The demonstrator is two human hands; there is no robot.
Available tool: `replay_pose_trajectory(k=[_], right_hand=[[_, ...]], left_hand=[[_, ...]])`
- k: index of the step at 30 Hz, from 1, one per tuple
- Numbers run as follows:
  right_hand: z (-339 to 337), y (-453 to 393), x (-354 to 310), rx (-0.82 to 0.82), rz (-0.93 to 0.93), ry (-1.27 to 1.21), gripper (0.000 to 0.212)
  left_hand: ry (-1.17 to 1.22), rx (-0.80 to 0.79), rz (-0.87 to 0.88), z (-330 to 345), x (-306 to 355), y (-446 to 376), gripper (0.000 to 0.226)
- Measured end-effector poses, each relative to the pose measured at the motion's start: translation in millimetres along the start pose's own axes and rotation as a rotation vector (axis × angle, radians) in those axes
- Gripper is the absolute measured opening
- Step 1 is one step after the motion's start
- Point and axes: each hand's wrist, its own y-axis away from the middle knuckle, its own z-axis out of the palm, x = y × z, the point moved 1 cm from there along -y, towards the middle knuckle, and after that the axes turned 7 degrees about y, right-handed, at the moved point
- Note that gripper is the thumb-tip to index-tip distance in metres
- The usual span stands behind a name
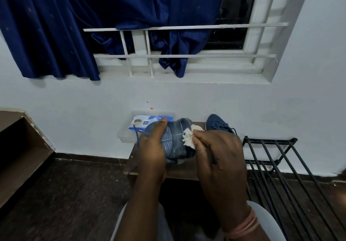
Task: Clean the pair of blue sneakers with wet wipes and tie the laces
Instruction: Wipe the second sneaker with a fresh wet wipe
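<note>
Gripping blurred sneaker [176, 143], wipe [189, 137] half-hidden

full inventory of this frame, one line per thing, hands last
sneaker in hand: 1, blue, sole toward the camera, held above the low table
second sneaker: 1, blue, laced, on the table to the right, near the wall
wet wipe: 1, white, bunched against the held sneaker's sole
wipes pack: 1, blue and white, in the clear tray
clear tray: 1, transparent, against the wall
low table: 1, brown
metal rack: 1, black, right of the table
curtain: 1, dark blue, over the window
window grille: 1, white
left hand: grips the held sneaker
right hand: fingers pinch the wet wipe
</note>
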Motion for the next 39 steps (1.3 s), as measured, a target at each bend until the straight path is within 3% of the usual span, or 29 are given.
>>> replay_pose_trajectory(k=[4, 7, 11, 13, 16, 19, 20, 23, 27, 31, 34, 37, 39], right_hand=[[-4.9, -1.6, 2.9, -0.165, -0.011, 0.13, 0.013], [-5.2, -12.9, 5.8, -0.275, 0.008, 0.111, 0.014], [5.9, -43.0, 19.7, -0.5, 0.314, -0.092, 0.016], [7.8, -49.9, 22.2, -0.573, 0.386, -0.133, 0.017], [-5.7, -43.8, 12.6, -0.568, 0.422, -0.256, 0.016], [-16.3, -29.8, 2.4, -0.529, 0.425, -0.35, 0.01], [-16.1, -29.6, 3.0, -0.515, 0.422, -0.365, 0.01], [-3.4, -39.8, 18.7, -0.569, 0.427, -0.338, 0.014], [20.6, -56.4, 39.9, -0.687, 0.425, -0.296, 0.016], [16.7, -65.3, 30.8, -0.78, 0.258, -0.182, 0.014], [-3.9, -63.8, 13.8, -0.843, 0.154, -0.278, 0.011], [-8.0, -63.3, 11.2, -0.854, 0.165, -0.392, 0.009], [1.1, -65.2, 23.6, -0.844, 0.179, -0.315, 0.016]], left_hand=[[-0.188, -0.05, 0.134, -11.4, -6.0, 4.4, 0.056], [-0.271, -0.144, 0.194, -20.7, -8.3, 11.6, 0.052], [-0.364, -0.33, 0.281, -18.7, -8.5, 25.8, 0.029], [-0.347, -0.356, 0.304, -19.8, -7.8, 29.1, 0.024], [-0.279, -0.31, 0.376, -31.0, -8.1, 18.9, 0.034], [-0.079, -0.258, 0.321, -40.7, -4.8, 9.2, 0.058], [-0.055, -0.281, 0.305, -41.3, -4.3, 8.7, 0.056], [-0.111, -0.391, 0.32, -36.1, 0.7, 16.6, 0.019], [-0.084, -0.466, 0.331, -30.1, 5.2, 24.7, 0.019], [-0.078, -0.427, 0.307, -33.8, 1.9, 19.8, 0.017], [-0.029, -0.417, 0.287, -36.8, -0.7, 16.7, 0.017], [-0.03, -0.465, 0.302, -32.2, -0.9, 19.0, 0.014], [-0.102, -0.472, 0.32, -30.6, -0.9, 19.7, 0.017]])
